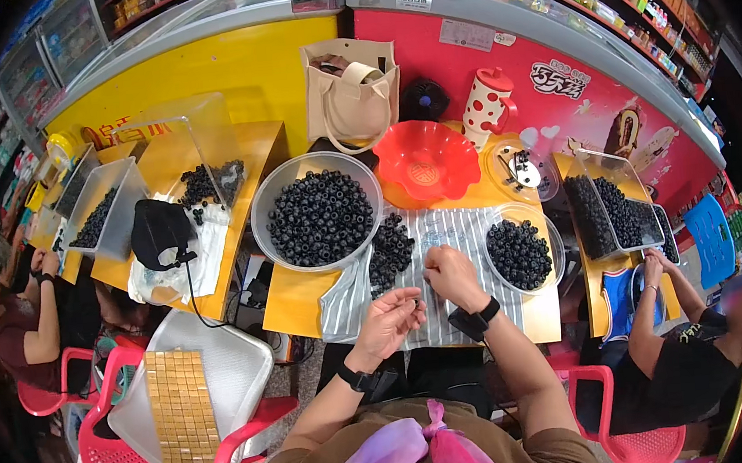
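Both forearms reach up from six o'clock, each wrist in a dark band. The left hand [389,315] lies palm-up, fingers curled in a loose pinching grip. The right hand [451,276] sits at one o'clock of it, knuckles up, fingers bent down.

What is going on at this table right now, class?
A person sits at a small yellow table sorting small black beads. The left hand pinches one bead over a striped cloth, and the right hand rests on the cloth beside it. A large clear bowl and a smaller bowl hold more beads, with a loose pile between them.
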